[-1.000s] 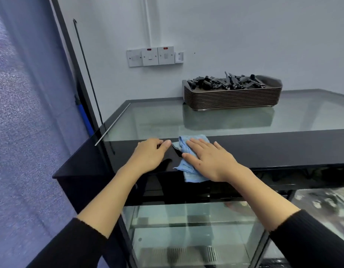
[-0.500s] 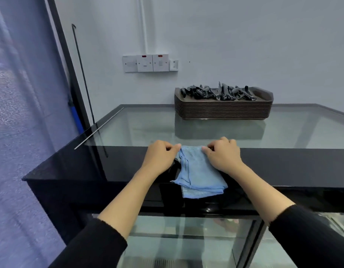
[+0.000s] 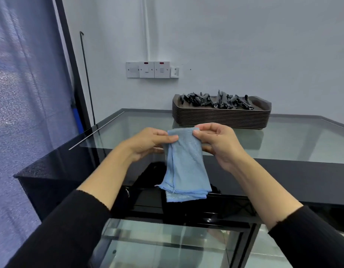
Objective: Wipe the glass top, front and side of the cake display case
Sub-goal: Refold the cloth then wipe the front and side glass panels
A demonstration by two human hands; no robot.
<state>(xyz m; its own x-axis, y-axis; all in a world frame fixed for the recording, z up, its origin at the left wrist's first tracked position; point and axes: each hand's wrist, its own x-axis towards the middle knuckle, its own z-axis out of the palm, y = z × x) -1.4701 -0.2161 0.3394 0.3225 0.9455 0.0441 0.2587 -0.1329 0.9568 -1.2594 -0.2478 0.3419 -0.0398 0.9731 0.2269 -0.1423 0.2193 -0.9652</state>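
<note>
Above glass top (image 3: 206,140), left hand (image 3: 148,145) and right hand (image 3: 219,146) pinch hanging blue cloth (image 3: 184,167)

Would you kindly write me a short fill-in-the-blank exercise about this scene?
1. The left hand and the right hand both pinch the top edge of a folded ____ cloth.
2. The top of the display case is made of ____.
3. A stack of brown trays on that top holds a heap of small ____ items.

Missing words: blue; glass; black.
</note>
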